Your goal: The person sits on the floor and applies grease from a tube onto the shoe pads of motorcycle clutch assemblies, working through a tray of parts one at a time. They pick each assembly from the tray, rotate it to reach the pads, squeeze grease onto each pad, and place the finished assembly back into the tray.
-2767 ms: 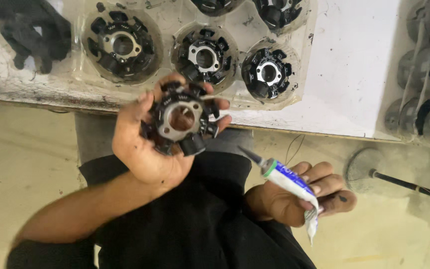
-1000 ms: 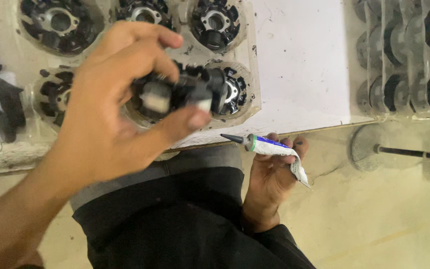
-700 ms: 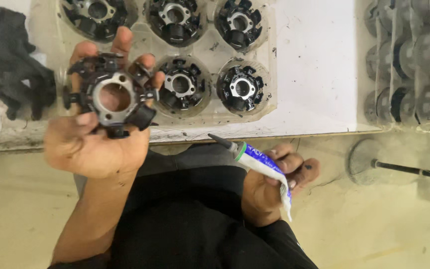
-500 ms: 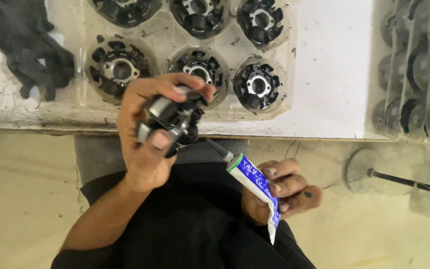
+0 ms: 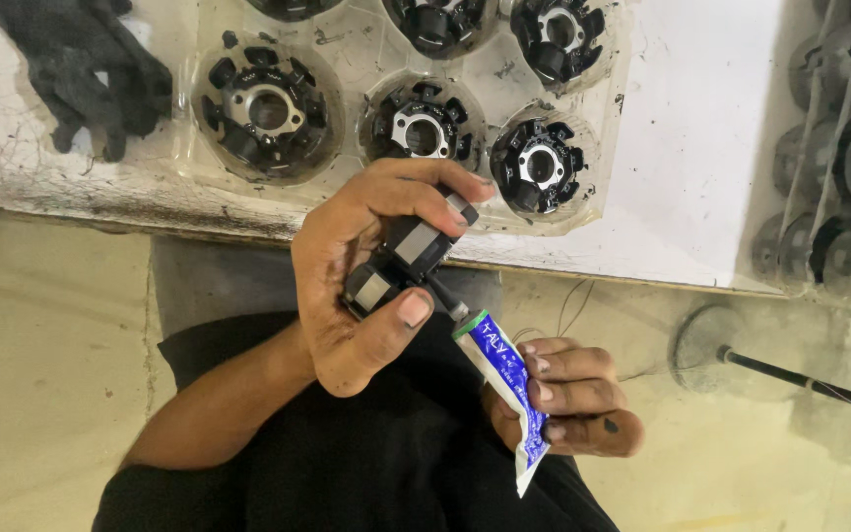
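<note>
My left hand point(image 5: 357, 276) grips a black round stator core point(image 5: 401, 258) with metal pole faces, turned edge-on, just in front of the table edge. My right hand point(image 5: 573, 399) holds a blue and white glue tube point(image 5: 502, 379) with a green collar. The tube's thin dark nozzle touches the lower edge of the stator. Both hands hover over my lap, which is covered in black cloth.
A clear plastic tray point(image 5: 347, 172) on the white table point(image 5: 701, 148) holds several more black stators in round pockets. A black glove point(image 5: 81, 64) lies at the table's left. Stacked dark parts point(image 5: 839, 167) stand at the right. A round metal stand base point(image 5: 716, 350) sits on the floor.
My left hand has turned the stator from face-up to edge-on and brought it nearer the tube. My right hand has raised the tube so that its nozzle meets the stator.
</note>
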{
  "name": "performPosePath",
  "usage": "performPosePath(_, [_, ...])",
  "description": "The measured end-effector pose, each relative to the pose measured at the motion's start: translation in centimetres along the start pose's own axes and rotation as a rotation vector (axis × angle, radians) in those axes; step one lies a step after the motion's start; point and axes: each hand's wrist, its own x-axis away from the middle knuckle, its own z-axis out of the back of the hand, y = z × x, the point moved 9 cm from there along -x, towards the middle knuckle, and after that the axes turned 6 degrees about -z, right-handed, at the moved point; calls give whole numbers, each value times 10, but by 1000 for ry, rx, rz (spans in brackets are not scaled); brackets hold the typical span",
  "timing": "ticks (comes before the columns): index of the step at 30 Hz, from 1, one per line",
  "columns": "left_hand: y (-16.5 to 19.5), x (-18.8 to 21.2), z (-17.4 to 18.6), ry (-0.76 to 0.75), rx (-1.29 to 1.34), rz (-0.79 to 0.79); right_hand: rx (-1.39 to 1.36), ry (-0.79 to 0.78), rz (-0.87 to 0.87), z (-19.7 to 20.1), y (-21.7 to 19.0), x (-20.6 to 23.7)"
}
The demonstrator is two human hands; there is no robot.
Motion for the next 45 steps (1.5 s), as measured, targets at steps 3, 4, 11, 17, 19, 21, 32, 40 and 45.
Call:
performPosePath(3, [-6, 3, 1, 14, 24, 32, 36, -7, -15, -1, 0, -3])
performPosePath(4, [-8, 4, 2, 18, 30, 40, 18, -7, -7, -1, 0, -4])
performPosePath(11, [-17, 6, 3, 33, 42, 15, 49, 26, -4, 2, -2, -4])
performPosePath(17, [-18, 6, 3, 33, 38, 3, 51, 17, 13, 6, -4, -3])
performPosePath(19, [-19, 7, 3, 35, 43, 10, 46, 24, 12, 8, -3, -1])
performPosePath(21, [-21, 8, 3, 48, 55, 24, 50, 10, -3, 9, -4, -1])
performPosePath(32, [-52, 29, 2, 349, 714, 161, -36, 112, -90, 17, 1, -1])
performPosePath(40, [-70, 46, -6, 529, 916, 239, -122, 317, -64, 26, 6, 9])
performPosePath(45, [-75, 48, -9, 561, 961, 301, -160, 174, -45, 23, 6, 10])
